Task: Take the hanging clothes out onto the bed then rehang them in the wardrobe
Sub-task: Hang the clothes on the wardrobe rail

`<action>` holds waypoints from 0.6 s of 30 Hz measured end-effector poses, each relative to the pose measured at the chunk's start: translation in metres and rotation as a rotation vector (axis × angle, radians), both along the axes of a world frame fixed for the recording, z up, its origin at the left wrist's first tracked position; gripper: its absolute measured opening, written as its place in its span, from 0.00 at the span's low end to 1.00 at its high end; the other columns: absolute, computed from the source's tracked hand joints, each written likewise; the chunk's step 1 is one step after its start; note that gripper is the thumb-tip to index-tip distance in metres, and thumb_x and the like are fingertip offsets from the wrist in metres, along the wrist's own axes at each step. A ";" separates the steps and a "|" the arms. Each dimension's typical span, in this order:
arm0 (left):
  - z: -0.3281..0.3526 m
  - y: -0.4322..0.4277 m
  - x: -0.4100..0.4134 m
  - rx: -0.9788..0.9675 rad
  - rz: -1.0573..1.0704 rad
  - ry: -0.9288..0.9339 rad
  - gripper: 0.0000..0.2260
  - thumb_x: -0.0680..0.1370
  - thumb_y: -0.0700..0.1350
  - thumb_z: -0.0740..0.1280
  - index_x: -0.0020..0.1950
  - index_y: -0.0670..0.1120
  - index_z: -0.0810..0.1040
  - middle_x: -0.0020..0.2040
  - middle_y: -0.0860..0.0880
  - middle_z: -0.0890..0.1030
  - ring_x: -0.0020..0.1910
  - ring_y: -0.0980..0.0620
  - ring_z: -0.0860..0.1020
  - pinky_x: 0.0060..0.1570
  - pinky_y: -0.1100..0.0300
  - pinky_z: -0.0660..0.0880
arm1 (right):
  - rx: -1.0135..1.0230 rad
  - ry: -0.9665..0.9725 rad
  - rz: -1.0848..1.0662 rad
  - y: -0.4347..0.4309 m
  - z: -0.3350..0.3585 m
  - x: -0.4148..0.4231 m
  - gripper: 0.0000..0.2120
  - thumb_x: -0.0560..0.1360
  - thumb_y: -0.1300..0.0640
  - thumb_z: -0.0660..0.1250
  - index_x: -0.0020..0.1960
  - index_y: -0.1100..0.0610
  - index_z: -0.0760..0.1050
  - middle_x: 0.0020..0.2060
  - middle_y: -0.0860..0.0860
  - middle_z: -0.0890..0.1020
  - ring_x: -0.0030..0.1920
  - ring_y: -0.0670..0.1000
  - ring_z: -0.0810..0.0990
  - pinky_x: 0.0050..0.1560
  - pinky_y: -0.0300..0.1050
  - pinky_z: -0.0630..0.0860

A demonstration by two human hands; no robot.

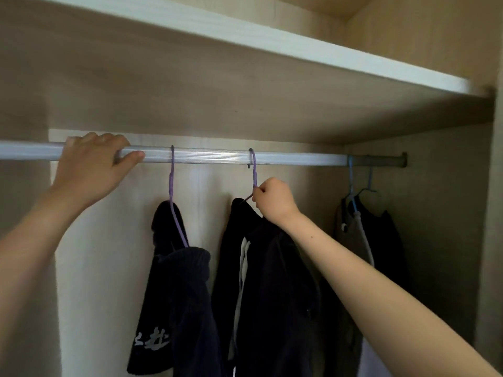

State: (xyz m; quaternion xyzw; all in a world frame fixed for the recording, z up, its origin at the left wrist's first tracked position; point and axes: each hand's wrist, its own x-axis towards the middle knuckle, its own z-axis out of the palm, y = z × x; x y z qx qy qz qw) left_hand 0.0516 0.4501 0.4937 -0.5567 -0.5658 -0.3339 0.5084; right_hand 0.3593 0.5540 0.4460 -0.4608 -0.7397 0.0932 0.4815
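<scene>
Your left hand (91, 170): wrapped over the silver rail (212, 157) near its left end, fingers curled on top and thumb pressed to the front, gripping the bar
Your right hand (273, 201): closed in a narrow pinch on the neck of the middle purple hanger (253, 170), just below its hook, which sits over the rail
Middle garment (272, 295): dark jacket with a pale stripe down its front, hanging from that hanger under your right wrist
Left garment (174, 300): dark top with pale lettering low on the cloth, hanging on another purple hanger (172, 191), between your two hands and apart from both
Right garments (373, 240): a greyish piece and a dark piece close together on blue hangers (351, 180) at the far right end of the rail, well apart from your right hand
Wardrobe shelf (272, 42): pale board running above the rail
Bed: not in sight
</scene>
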 end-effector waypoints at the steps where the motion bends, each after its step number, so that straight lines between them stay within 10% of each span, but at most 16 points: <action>1: 0.000 0.004 -0.003 0.003 -0.018 -0.006 0.22 0.78 0.63 0.52 0.41 0.47 0.74 0.35 0.50 0.70 0.37 0.43 0.72 0.41 0.50 0.64 | -0.002 -0.017 -0.002 -0.002 0.001 0.003 0.15 0.76 0.58 0.59 0.45 0.66 0.80 0.42 0.63 0.84 0.42 0.63 0.82 0.44 0.54 0.80; 7: 0.000 0.019 -0.018 -0.024 -0.087 -0.061 0.25 0.76 0.67 0.50 0.43 0.49 0.74 0.35 0.46 0.73 0.38 0.40 0.74 0.46 0.43 0.73 | 0.063 -0.060 -0.118 -0.006 0.014 0.063 0.16 0.77 0.57 0.59 0.35 0.65 0.74 0.33 0.59 0.80 0.37 0.60 0.79 0.40 0.48 0.76; 11: -0.002 0.012 -0.006 0.044 -0.006 -0.015 0.23 0.76 0.63 0.52 0.44 0.45 0.76 0.41 0.41 0.80 0.43 0.38 0.77 0.48 0.46 0.68 | -0.025 -0.244 -0.506 0.019 0.008 0.134 0.15 0.77 0.56 0.64 0.56 0.68 0.75 0.51 0.64 0.81 0.54 0.63 0.80 0.49 0.51 0.76; 18: -0.005 0.007 0.001 0.037 0.011 -0.019 0.23 0.75 0.62 0.52 0.43 0.46 0.76 0.41 0.42 0.81 0.44 0.39 0.77 0.49 0.47 0.66 | -0.233 0.067 -0.294 0.033 -0.033 0.153 0.24 0.75 0.74 0.56 0.71 0.67 0.64 0.66 0.63 0.73 0.68 0.59 0.72 0.62 0.47 0.71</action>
